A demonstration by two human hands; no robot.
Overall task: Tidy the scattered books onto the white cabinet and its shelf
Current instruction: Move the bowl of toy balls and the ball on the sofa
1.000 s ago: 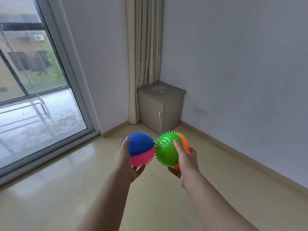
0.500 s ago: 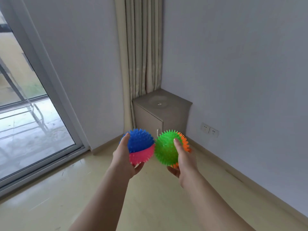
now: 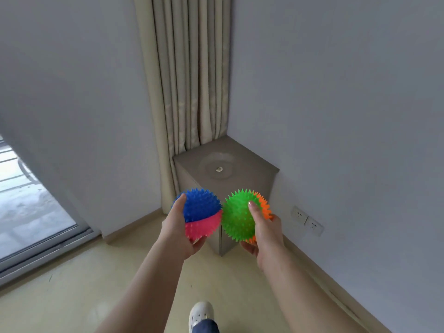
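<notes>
Head view: your left hand (image 3: 177,227) curls round a blue-and-pink spiky ball (image 3: 201,210), and your right hand (image 3: 264,233) grips a green-and-orange spiky ball (image 3: 236,217). The two balls sit just beside each other, both round and bristled with short spikes. Behind them the cabinet (image 3: 242,162) stands in the room's corner, its flat grey-beige top bearing a small round mark, its back edges against the pleated curtain (image 3: 189,80) and the plain wall (image 3: 336,92). Glossy pale floor (image 3: 72,296) lies open at your left, up to the glass door (image 3: 28,212).
</notes>
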